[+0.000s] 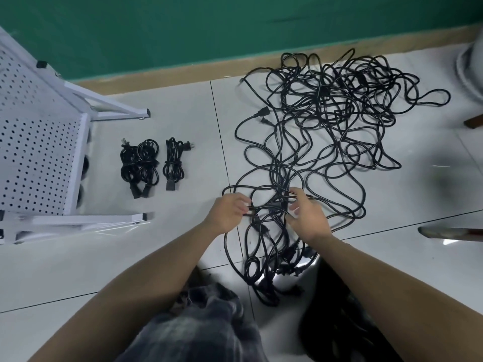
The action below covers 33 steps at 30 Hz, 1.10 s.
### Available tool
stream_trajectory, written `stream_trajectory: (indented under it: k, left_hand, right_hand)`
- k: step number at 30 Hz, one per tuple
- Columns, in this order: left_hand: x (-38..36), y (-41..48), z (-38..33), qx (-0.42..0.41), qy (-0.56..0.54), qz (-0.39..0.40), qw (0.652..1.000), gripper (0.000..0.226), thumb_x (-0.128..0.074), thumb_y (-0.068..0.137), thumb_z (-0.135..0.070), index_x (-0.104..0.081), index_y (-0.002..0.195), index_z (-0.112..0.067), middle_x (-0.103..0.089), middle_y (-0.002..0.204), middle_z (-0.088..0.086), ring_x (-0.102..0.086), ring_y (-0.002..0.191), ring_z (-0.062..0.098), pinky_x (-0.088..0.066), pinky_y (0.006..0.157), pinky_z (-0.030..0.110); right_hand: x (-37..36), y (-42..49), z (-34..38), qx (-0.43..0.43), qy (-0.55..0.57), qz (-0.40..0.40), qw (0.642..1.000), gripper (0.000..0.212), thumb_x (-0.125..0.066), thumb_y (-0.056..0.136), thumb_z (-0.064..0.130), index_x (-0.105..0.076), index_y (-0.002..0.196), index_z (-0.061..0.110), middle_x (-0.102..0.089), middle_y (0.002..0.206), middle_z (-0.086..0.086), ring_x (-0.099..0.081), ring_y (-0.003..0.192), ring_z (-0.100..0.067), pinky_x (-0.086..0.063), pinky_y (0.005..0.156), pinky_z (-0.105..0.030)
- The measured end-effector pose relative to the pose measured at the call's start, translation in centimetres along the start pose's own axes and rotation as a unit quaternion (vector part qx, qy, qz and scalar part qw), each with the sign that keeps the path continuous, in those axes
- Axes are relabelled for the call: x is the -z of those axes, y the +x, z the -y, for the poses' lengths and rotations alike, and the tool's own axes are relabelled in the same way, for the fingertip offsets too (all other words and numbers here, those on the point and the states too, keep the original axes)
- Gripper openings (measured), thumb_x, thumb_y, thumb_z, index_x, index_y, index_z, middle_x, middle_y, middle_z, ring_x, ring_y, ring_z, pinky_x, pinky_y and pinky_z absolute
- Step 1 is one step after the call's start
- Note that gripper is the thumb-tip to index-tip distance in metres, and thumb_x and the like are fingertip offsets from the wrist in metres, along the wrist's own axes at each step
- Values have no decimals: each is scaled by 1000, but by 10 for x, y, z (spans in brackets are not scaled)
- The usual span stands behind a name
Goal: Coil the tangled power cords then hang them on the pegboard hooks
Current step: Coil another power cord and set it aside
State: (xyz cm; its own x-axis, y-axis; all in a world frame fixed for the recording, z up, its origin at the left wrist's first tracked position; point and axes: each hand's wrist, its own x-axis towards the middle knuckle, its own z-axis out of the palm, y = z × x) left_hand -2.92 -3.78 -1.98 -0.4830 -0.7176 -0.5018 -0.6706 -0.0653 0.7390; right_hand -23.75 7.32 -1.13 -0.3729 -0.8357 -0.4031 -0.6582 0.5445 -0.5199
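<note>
Low over the near end of the heap, both hands hold black cord.
Left hand [230, 212] curls round one strand; right hand [307, 218], just beside it, pinches neighbouring strands. From under them the tangled power cords [329, 121] sprawl away toward the green wall [183, 30]. Well apart to the left, coiled bundles [151, 165] lie on the floor tiles [183, 121] near the white pegboard [34, 152].

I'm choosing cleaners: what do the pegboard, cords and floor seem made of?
Pegboard: probably white-painted metal, given evenly punched holes and square-tube frame. Tangled cords: black, matte, flexible sheath, likely rubber or PVC. Floor: glossy tiles, apparently ceramic, showing reflections and dark grout lines.
</note>
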Motion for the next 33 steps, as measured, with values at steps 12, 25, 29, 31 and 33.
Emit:
stream_trajectory:
  k: [12, 25, 29, 31, 33]
  left_hand:
    - [12, -3, -1, 4, -69, -137, 988, 18, -66, 93, 2, -76, 96, -13, -72, 96, 1, -67, 83, 7, -46, 64, 5]
    - [10, -27, 33, 320, -256, 128, 903, 36, -43, 105, -27, -65, 119, -1, -73, 110, 25, -72, 92, 36, -60, 79, 42]
    - [4, -29, 37, 326, -195, 246, 892, 34, -52, 102, -25, -59, 131, -9, -72, 117, 21, -73, 105, 33, -59, 86, 45]
    - [-6, -32, 38, 305, -151, 277, 899, 29, -53, 102, -22, -60, 128, -10, -70, 118, 16, -70, 109, 31, -57, 96, 45]
    - [-17, -34, 38, 276, -123, 283, 910, 23, -55, 100, -15, -59, 123, -14, -68, 114, 10, -67, 110, 27, -54, 102, 42]
  right_hand:
    - [-46, -55, 33, 203, -198, 242, 928, 49, -74, 86, 47, -63, 128, 26, -56, 133, 6, -51, 125, -21, -48, 101, -37]
    - [-60, -50, 41, 209, -274, 204, 916, 36, -60, 94, 47, -63, 123, 26, -64, 125, 2, -55, 120, -23, -46, 95, -36]
    - [-62, -40, 45, 171, -252, 186, 934, 28, -56, 99, 44, -56, 118, 24, -65, 109, -6, -63, 102, -29, -52, 85, -39]
    - [-63, -35, 47, 160, -247, 188, 937, 24, -58, 99, 42, -57, 114, 23, -64, 109, -6, -63, 103, -29, -51, 84, -39]
    - [-63, -33, 50, 153, -242, 190, 939, 21, -59, 98, 39, -59, 109, 22, -65, 111, -6, -61, 107, -28, -50, 85, -39]
